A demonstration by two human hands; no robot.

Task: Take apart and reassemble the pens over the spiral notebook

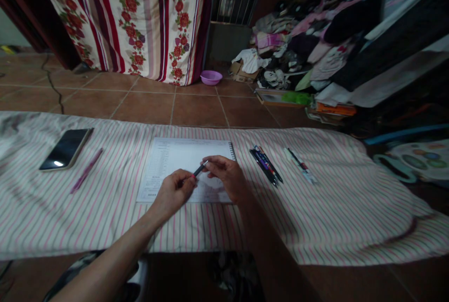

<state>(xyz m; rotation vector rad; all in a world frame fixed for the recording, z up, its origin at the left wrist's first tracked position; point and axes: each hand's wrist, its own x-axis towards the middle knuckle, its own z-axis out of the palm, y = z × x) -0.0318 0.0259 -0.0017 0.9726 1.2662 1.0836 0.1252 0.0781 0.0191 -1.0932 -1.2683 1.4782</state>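
Note:
Over a spiral notebook (pixel 189 147), my left hand (pixel 177 187) pinches a dark pen (pixel 199 169) with a bit of pink near its fingertips. The pen slants up to the right and ends in a silvery tip. Around that tip close the thumb and fingers of my right hand (pixel 224 173); whether a small part sits between them is too small to make out. The notebook lies flat, with printed text down its left side and its coil at the upper right. Just right of it rests a bunch of several pens (pixel 265 165).
A striped cloth (pixel 115 227) covers the low surface. On it lie a phone (pixel 66 149), a purple pen (pixel 86 171) and, to the right, another pen (pixel 300 161) with a white object. Beyond are a tiled floor, a purple basin (pixel 211 77), a floral curtain (pixel 147 21) and piled clothes (pixel 315 35).

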